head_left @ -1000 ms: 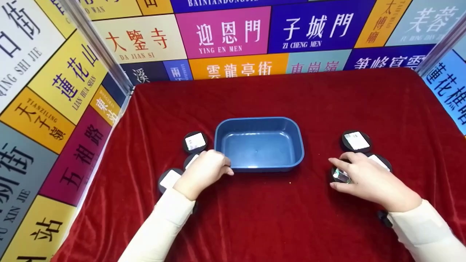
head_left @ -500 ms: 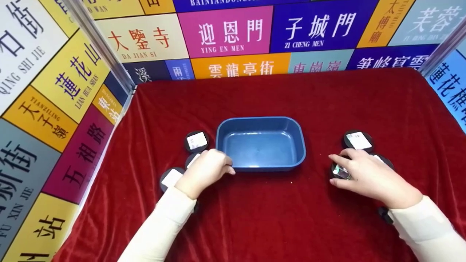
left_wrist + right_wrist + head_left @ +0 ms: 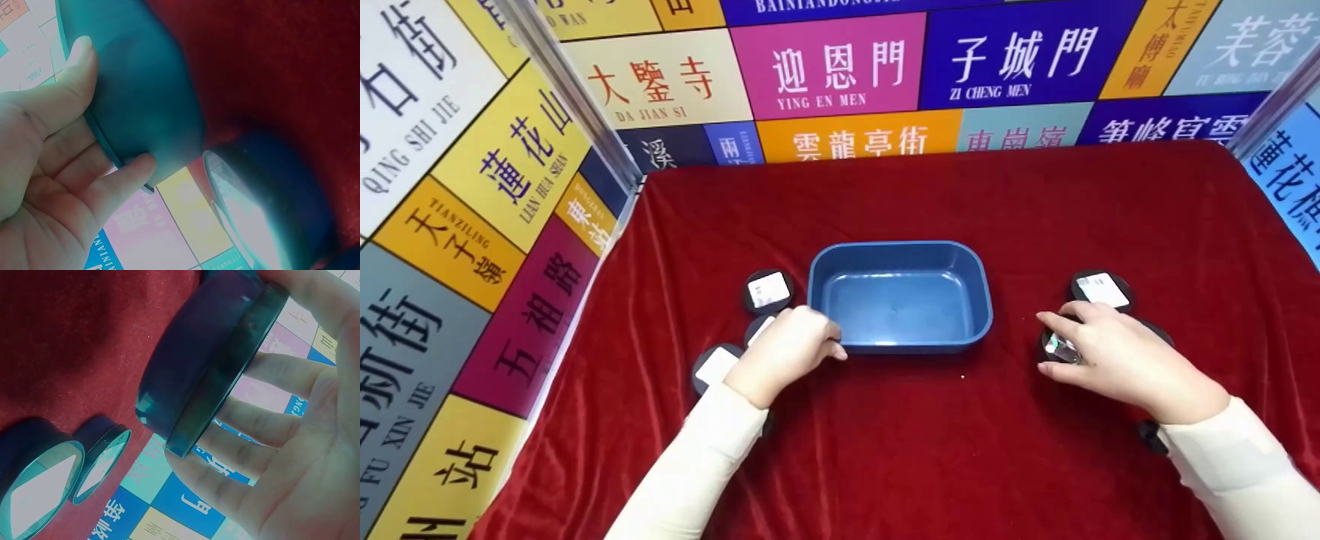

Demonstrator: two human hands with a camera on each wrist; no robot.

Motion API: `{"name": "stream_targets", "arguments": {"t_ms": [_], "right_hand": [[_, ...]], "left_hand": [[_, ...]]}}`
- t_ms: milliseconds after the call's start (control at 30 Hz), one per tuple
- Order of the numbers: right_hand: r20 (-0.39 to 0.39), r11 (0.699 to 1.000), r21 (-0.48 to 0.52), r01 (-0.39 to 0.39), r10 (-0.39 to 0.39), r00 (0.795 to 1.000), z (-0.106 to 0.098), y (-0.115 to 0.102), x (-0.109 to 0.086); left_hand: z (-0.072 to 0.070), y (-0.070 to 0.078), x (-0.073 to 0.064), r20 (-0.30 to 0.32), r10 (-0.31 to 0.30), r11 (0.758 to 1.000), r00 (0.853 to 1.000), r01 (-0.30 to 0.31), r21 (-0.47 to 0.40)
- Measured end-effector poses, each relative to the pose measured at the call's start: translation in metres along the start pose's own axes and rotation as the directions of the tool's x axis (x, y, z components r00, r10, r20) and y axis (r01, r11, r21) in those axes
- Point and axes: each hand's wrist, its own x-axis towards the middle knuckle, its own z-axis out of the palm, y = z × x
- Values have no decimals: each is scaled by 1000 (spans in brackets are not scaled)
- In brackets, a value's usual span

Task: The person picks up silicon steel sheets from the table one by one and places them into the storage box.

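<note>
A blue plastic box (image 3: 896,300) with an open top stands mid-table, nothing in it. My left hand (image 3: 791,349) pinches its near left corner; in the left wrist view the thumb (image 3: 81,62) and fingers lie at the rim of the box wall (image 3: 140,84). My right hand (image 3: 1110,356) holds a flat, round black lidded container (image 3: 1057,346) from above. The right wrist view shows thumb and fingers around the edge of that container (image 3: 208,365). Its top, partly covered by the hand, carries a shiny label.
Right of the box, another black container (image 3: 1101,289) lies beyond the right hand, and one more (image 3: 1161,331) is mostly hidden behind it. Three similar ones, (image 3: 769,291) among them, lie left of the box. Red cloth (image 3: 915,465) covers the table; sign-printed panels (image 3: 840,71) stand behind.
The right hand has shifted slightly away and to the left with the round container. The left hand stays at the box corner. The whole head view drifts a little.
</note>
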Motion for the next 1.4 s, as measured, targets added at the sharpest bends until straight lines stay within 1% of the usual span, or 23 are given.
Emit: {"name": "stream_targets", "arguments": {"t_ms": [67,133,300,467,667,767,967,1167,1400], "right_hand": [[-11,1000,0,5,-5,1000,0,0,1],[-7,1000,0,9,-9,1000,0,-1,2],[35,1000,-1,-6,6,999,-3,-2,7],[53,1000,-10,-23,24,998,-9,-2,9],[56,1000,-4,-25,26,998,-12,-2,12],[58,1000,2,-25,25,998,-12,-2,13],[34,1000,8,-12,12,999,-12,-2,15],[14,1000,10,-2,2,1000,-16,-3,18],[36,1000,-1,-6,6,999,-22,-5,24]], "left_hand": [[0,0,1,2,16,1000,1000,-16,-7],[-1,0,1,7,19,1000,1000,-19,-8],[-2,0,2,22,5,1000,1000,-5,-6],[-1,2,3,16,-7,1000,1000,8,-12],[0,3,3,4,-11,1000,1000,11,-20],[0,2,2,7,-17,1000,1000,17,-20],[-2,1,1,20,-15,1000,1000,16,-27],[-3,2,4,24,-7,1000,1000,7,-20],[-2,2,3,29,-20,1000,999,20,-17]]}}
